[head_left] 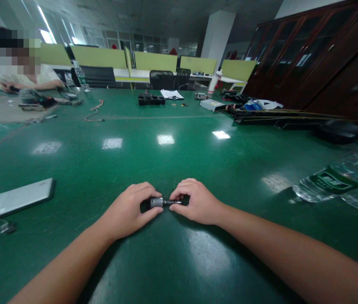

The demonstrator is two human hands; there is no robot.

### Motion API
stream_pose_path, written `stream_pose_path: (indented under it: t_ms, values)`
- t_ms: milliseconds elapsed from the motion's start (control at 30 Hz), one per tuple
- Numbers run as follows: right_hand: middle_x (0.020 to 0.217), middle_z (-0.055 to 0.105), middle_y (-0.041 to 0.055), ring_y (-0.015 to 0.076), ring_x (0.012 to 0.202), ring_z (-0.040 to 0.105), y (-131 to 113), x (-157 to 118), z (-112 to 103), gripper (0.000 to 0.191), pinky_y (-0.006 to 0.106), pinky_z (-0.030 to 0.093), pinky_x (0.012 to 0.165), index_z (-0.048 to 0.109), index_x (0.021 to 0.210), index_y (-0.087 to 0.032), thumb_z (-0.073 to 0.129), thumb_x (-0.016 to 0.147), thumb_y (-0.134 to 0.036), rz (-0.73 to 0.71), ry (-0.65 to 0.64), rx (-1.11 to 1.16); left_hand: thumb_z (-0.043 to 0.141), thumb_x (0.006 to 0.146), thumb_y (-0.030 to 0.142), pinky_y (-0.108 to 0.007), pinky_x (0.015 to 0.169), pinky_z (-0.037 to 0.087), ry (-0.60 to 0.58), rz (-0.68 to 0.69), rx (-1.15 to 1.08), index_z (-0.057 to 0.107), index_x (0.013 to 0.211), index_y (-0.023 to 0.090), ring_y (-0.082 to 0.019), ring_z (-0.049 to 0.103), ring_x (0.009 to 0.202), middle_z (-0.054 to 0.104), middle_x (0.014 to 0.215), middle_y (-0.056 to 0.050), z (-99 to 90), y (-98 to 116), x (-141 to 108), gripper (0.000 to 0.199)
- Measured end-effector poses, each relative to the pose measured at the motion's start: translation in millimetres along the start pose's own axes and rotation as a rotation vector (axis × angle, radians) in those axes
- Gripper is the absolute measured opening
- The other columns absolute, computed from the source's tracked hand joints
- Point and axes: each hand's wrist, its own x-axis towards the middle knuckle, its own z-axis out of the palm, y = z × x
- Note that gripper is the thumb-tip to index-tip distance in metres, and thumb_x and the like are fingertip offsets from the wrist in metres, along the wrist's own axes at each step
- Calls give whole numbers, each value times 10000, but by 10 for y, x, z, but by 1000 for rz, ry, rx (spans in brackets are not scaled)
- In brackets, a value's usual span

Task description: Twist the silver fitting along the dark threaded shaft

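Note:
Just above the green table (172,162), my left hand (129,209) pinches a short silver metal cylinder (157,202) with a small dark hole in its side. It looks like a small motor, but I cannot be sure. From its right end runs a thin metal shaft (166,202) with dark ridges, like a thread or a spring. The thumb and fingers of my right hand (200,202) are closed on the shaft's far end. Cylinder and shaft lie level in one line; whether they are one piece I cannot tell.
At left lies a flat silver device (23,197) with a cable. Clear plastic bottles (332,182) lie at right. Farther back are a black tray (151,99), papers (171,94), a grey box (212,104) and long dark bars (280,117). A person (23,78) sits at the far left.

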Motion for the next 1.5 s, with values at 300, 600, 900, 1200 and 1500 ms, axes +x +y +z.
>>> stream_pose_path:
  t_ms: [300,600,900,1200,1500]
  values:
    - [744,706,-15,143,748,619,10,-2,-6,53,322,396,800,740,787,-215,767,741,-217,48,42,-39,623,888,316,-374,882,471,2,-36,10,650,1056,198,-222,615,974,661,1032,-55,-72,-33,-14,207]
    - [749,696,8,146,691,602,182,38,-85,69,284,440,667,741,775,-205,723,717,-171,242,136,-53,614,898,327,-350,868,485,40,-103,-50,650,1036,193,-207,620,948,653,1011,-46,-89,-89,3,195]
    - [738,700,-9,149,718,614,86,41,-39,64,325,417,755,740,763,-218,767,714,-186,149,90,-75,629,889,308,-355,871,475,44,-109,-66,645,1028,193,-210,614,948,649,1009,-49,-93,-90,-9,181]
    - [774,708,-10,137,740,618,68,34,-18,151,312,426,769,739,876,-211,777,732,-182,64,84,3,701,836,352,-349,851,473,25,-46,-26,651,1041,218,-217,616,956,656,1023,-39,-71,-49,-18,251]
    - [782,707,-2,145,749,622,32,22,-16,159,325,435,793,728,900,-206,761,746,-182,36,67,32,621,887,333,-327,828,486,15,-58,-26,663,1042,214,-200,634,896,689,971,-40,-61,-10,-14,199]
